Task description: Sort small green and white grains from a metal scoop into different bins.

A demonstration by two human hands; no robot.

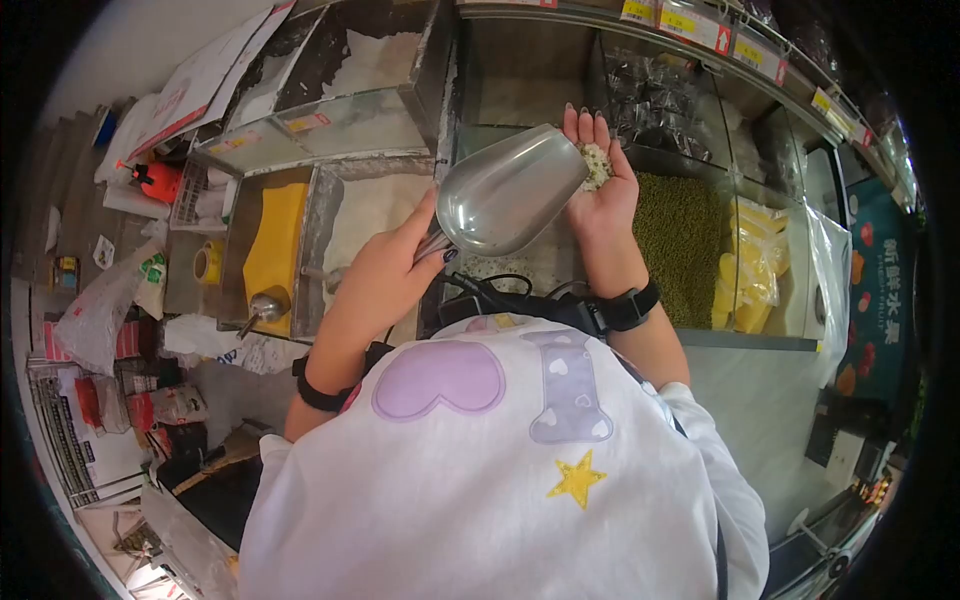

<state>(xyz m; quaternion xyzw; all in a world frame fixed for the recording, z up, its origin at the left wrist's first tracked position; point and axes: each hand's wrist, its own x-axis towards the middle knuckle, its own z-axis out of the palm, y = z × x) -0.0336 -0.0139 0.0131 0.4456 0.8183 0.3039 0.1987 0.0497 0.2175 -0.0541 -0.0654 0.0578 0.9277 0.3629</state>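
A large metal scoop [510,195] is gripped at its handle by my left hand [385,265], with the fingers wrapped round it. The scoop's mouth points up and right, close beside the fingers of my right hand [608,195]. That hand is palm up and cups a small heap of pale greenish-white grains [597,168]. Both hands are above the glass-sided bins. Below the scoop, a bin holds similar pale grains [500,268]. Green beans [675,235] fill the bin to the right of my right wrist.
Bins of white powder [375,215] and yellow grain [275,245] stand left, a small metal scoop [262,308] in the yellow one. Yellow packets [760,250] lie right. A red spray bottle [157,182] stands far left. Price labels line the top shelf edge [700,30].
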